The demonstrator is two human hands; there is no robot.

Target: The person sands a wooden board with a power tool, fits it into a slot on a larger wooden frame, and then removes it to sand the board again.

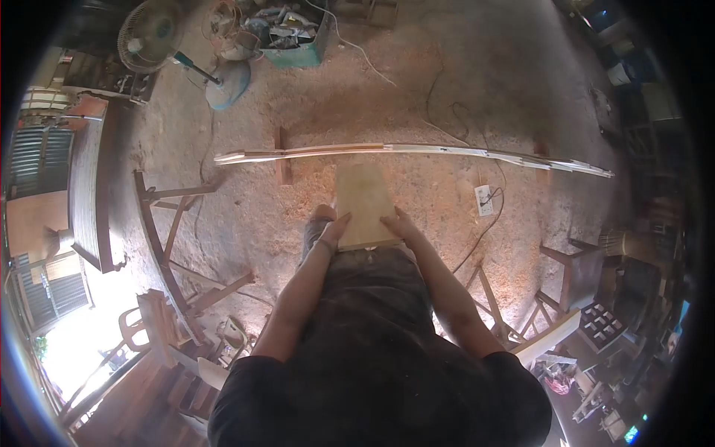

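You hold a pale, flat rectangular wooden board [363,200] by its near end, your left hand [332,232] closed on its left edge and your right hand [399,226] on its right; it is smooth and yellow-tan, reaching from your waist toward long thin pale wooden strips [417,151] laid crosswise; beneath lies a reddish sawdust-covered floor [417,82], with a white power strip [485,200] to the right and a grey pedestal fan [153,33] far left; both arms stretch forward, elbows slightly bent.
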